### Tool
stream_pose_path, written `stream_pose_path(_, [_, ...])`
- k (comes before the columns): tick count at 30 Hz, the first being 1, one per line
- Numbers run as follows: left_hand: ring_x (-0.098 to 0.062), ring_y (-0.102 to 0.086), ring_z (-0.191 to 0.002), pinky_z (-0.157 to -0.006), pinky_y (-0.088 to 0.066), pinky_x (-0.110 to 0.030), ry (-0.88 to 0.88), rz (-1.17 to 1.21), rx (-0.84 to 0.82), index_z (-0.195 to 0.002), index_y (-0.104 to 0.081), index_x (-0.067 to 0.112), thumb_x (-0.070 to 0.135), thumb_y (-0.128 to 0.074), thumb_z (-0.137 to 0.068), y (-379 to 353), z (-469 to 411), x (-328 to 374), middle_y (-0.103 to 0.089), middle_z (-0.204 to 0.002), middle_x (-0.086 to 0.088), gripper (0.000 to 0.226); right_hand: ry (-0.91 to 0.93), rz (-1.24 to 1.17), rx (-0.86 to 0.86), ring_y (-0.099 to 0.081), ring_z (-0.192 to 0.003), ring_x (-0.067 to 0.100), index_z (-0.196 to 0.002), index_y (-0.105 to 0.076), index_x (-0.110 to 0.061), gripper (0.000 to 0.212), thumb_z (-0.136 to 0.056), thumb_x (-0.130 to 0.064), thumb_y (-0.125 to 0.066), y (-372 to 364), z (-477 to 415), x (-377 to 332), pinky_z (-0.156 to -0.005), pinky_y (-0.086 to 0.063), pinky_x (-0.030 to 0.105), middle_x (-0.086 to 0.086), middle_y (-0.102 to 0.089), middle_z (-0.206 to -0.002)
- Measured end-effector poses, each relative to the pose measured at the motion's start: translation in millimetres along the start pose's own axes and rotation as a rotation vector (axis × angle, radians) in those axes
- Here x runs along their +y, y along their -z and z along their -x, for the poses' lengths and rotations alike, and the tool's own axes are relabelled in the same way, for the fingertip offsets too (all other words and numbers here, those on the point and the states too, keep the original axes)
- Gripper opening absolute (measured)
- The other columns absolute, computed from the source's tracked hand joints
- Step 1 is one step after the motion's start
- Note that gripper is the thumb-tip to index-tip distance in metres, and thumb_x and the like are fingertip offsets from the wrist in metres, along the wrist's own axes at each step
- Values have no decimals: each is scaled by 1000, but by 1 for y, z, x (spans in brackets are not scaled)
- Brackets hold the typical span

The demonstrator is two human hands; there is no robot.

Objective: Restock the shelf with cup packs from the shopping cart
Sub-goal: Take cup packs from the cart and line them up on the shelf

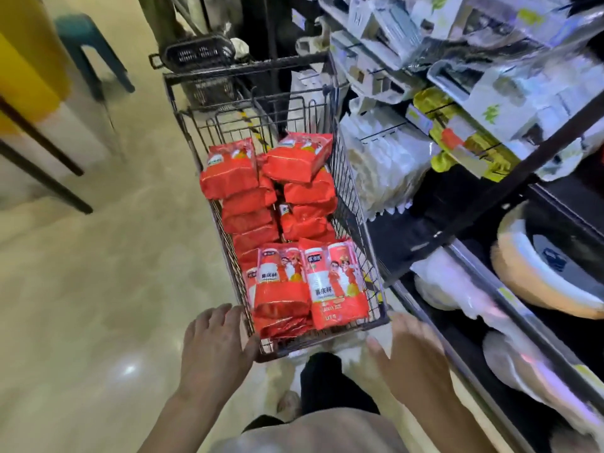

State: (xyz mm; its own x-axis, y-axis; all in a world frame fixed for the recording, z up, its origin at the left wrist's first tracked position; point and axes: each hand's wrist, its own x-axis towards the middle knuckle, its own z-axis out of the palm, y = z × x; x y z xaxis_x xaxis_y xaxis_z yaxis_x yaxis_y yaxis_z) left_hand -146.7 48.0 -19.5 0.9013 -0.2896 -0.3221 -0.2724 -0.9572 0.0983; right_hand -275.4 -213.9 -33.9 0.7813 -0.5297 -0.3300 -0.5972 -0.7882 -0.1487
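While the red cup packs [294,223] are piled inside the shopping cart [376,256], none is yet held. The left hand [212,348] is spread flat at the near left corner of the cart, and the right hand [408,351] is spread at its near right corner; both are empty. The packs are judged light, soft-wrapped and a little slippery, and the cups inside can be crushed. The nearest pack [336,282] is best taken around its middle, from both sides. The shelf [510,178] is just right of the cart.

Glossy red plastic cup packs [295,223] are gleaming inside the dark metal wire cart [356,204]; the polished floor [98,273] is shining at nine o'clock.
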Motion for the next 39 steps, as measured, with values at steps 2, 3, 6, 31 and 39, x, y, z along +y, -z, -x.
stream_pose_path(2, [-38,-57,-132,-105,-49,-49,19,17,-7,-140,-64,11,48,-70,-94,-5,-14,8,-64,-144,-9,60,47,-42,-2,-60,-123,29,-138,-57,-17,54,-97,-52,-60,-5,-25,-1,-103,-45,41,3,-65,-134])
stream_pose_path(3, [-39,-58,-130,-102,-51,-48,25,26,-9,-138,-65,10,47,-70,-94,-8,-22,12,-65,-142,-10,58,62,-53,-9,-58,-124,29,-138,-56,-16,55,-98,-53,-59,-8,-38,-1,-104,-43,40,3,-64,-134])
stream_pose_path(6, [-38,-58,-127,-101,-52,-47,58,77,-62,-139,-62,10,49,-66,-97,-19,-52,27,-65,-138,-9,57,89,-33,-79,-54,-129,29,-149,-44,-13,64,-102,-57,-49,-19,-79,1,-107,-42,38,5,-56,-144])
stream_pose_path(31, [-38,-60,-131,-110,-51,-55,759,785,-459,-145,-55,12,53,-93,-69,-166,-222,32,-60,-142,-17,94,-304,-538,-506,-56,-130,35,-154,-32,-10,101,-81,-61,-80,-134,-217,2,-107,-50,44,12,-46,-138])
stream_pose_path(39, [-38,-61,-128,-106,-54,-54,753,909,-409,-143,-48,11,36,-100,-65,-168,-214,37,-59,-142,-14,97,-277,-563,-505,-67,-115,30,-142,-37,-10,90,-82,-63,-78,-122,-217,11,-94,-59,48,6,-61,-132])
